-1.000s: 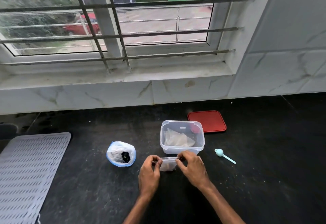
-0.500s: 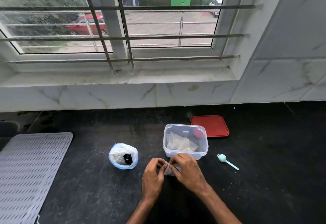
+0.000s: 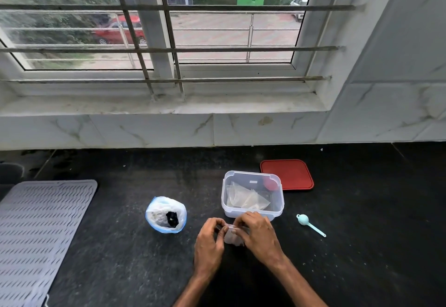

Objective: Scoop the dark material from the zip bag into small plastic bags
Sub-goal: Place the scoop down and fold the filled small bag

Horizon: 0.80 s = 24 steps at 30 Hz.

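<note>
Head view: left hand (image 3: 209, 242) and right hand (image 3: 257, 237) each pinch the small plastic bag (image 3: 231, 236) in a fingertip grip above the worktop (image 3: 362, 246).

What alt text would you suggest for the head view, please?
Left hand and right hand pinch the top of a small plastic bag at a black counter, before a clear container of more bags. An open zip bag of dark material sits left; a teal scoop and red lid lie right.
</note>
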Available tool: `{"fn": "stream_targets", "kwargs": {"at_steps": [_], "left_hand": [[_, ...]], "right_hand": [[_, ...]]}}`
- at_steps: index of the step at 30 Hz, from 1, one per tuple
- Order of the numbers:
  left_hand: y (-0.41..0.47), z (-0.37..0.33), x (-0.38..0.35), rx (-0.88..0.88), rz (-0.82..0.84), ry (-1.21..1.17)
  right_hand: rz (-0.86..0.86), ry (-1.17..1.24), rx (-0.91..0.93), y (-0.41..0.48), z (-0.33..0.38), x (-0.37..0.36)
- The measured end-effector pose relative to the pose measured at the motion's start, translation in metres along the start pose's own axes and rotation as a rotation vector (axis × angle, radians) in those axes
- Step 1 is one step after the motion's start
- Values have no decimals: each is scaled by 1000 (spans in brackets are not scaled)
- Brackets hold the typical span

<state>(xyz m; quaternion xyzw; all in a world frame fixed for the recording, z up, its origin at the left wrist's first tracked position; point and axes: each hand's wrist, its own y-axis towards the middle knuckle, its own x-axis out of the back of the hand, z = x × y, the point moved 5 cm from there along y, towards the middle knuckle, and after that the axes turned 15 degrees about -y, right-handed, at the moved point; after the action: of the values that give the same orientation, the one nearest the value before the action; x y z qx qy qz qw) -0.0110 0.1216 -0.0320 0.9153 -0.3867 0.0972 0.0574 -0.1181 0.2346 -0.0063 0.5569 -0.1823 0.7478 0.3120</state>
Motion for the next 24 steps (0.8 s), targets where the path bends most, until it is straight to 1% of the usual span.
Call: {"fn": "stream_targets", "kwargs": {"at_steps": [4,7,10,12,16,20,22,24], "left_hand": [[1,-1,-2,-11,9,-1],[0,-2,-6,-23,24,-19],[1,-1,-6,-16,8,-51],[1,-1,-6,-13,6,-51],[-1,0,-6,-7,-4,-17],[-1,-4,-11,-8,1,-56],[0,-2,-13,53,82,-221],[1,4,-20,159,260,-376]], "right_hand": [[6,94,-113,-2,-11,-3],[-12,93,-144,-3,-12,-5],[-25,157,-180,-2,-18,-3],[0,196,-200,-2,-22,-4],[28,181,-199,-3,-23,-2],[-34,124,-179,-6,-21,8],[-22,190,-178,-6,-25,16],[66,296,-162,-7,-30,22]]}}
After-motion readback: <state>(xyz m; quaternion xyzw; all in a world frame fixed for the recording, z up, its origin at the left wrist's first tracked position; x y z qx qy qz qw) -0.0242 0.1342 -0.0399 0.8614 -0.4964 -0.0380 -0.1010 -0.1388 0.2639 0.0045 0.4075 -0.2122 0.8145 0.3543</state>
